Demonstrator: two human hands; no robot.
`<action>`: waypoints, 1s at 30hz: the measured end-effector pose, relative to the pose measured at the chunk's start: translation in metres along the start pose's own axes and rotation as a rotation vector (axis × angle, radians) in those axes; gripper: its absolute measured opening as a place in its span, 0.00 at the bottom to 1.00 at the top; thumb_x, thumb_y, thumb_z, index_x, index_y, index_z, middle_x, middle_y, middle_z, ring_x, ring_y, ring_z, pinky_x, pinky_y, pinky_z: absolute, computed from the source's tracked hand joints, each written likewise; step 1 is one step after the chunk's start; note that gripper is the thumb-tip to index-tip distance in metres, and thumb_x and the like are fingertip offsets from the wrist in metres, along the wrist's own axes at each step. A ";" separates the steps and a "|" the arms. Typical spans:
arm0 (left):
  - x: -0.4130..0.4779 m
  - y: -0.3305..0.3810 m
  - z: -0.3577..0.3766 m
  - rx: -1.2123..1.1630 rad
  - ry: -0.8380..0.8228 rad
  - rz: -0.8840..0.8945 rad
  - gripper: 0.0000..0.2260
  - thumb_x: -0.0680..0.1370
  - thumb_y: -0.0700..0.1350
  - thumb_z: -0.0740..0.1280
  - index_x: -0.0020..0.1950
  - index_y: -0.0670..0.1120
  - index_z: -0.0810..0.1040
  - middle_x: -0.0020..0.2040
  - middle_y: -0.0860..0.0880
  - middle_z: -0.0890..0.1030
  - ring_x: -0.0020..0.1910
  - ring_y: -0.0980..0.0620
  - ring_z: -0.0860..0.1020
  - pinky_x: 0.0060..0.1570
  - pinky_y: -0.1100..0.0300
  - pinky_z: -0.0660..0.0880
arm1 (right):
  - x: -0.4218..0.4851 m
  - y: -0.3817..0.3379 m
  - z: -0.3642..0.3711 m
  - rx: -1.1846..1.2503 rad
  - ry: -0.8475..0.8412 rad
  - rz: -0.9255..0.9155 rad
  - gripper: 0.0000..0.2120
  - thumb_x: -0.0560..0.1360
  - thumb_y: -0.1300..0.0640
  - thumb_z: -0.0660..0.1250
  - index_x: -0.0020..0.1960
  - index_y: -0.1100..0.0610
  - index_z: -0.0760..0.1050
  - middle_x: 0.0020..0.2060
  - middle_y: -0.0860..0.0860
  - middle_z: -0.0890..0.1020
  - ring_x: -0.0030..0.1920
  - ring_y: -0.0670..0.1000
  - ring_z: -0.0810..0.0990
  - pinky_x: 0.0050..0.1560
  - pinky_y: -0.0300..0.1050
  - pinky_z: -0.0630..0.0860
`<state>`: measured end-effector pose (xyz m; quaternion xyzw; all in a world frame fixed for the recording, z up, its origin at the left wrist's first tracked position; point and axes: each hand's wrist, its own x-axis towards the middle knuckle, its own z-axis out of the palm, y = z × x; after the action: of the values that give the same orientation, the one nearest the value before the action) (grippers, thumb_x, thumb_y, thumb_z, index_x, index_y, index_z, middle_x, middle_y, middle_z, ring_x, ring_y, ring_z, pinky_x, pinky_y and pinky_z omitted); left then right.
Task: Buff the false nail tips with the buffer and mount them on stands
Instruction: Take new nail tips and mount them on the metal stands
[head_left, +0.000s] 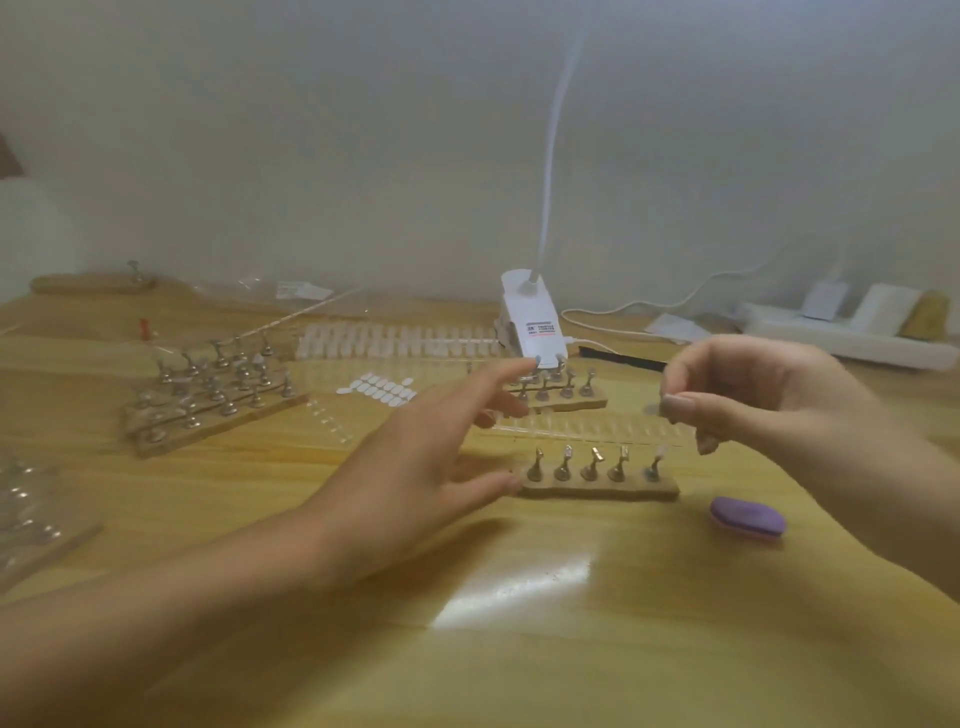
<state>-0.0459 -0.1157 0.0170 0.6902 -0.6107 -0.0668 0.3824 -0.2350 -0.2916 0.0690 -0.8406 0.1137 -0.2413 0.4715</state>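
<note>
A wooden bar (597, 488) carrying several metal stands sits in the middle of the table, and its rightmost stand bears a pale nail tip (658, 453). My right hand (769, 400) hovers above the bar and pinches a small clear nail tip (652, 409) between thumb and finger. My left hand (415, 447) is stretched out with straight fingers, one fingertip touching the bar's left end. The purple oval buffer (748, 518) lies on the table right of the bar, untouched.
Behind are another wooden bar of stands (566, 397), a clear strip of nail tips (395, 340), a sheet of white adhesive tabs (376, 389) and a white clip lamp (530, 317). More bars of stands (208, 405) crowd the left. A power strip (841, 332) lies far right.
</note>
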 end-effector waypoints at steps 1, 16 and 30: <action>0.005 0.001 0.006 -0.045 -0.001 -0.028 0.33 0.74 0.48 0.72 0.74 0.64 0.61 0.54 0.66 0.79 0.58 0.61 0.76 0.56 0.60 0.76 | -0.004 0.000 0.000 0.053 0.045 -0.014 0.10 0.63 0.45 0.72 0.39 0.49 0.82 0.34 0.48 0.82 0.35 0.44 0.79 0.37 0.35 0.78; 0.006 0.021 0.026 0.019 0.162 0.084 0.33 0.72 0.36 0.75 0.73 0.52 0.67 0.39 0.56 0.80 0.46 0.58 0.79 0.47 0.70 0.68 | -0.036 0.006 0.070 0.742 0.046 0.347 0.05 0.64 0.51 0.73 0.38 0.51 0.84 0.37 0.48 0.83 0.41 0.42 0.83 0.29 0.33 0.75; -0.001 0.028 0.022 -0.157 0.251 0.169 0.28 0.71 0.35 0.75 0.69 0.44 0.71 0.39 0.53 0.84 0.44 0.61 0.81 0.47 0.77 0.67 | -0.033 0.014 0.070 0.719 0.034 0.346 0.07 0.67 0.54 0.72 0.43 0.56 0.82 0.42 0.52 0.86 0.45 0.45 0.85 0.35 0.36 0.79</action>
<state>-0.0807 -0.1239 0.0184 0.6075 -0.6068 0.0046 0.5126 -0.2269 -0.2336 0.0165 -0.5862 0.1698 -0.1966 0.7674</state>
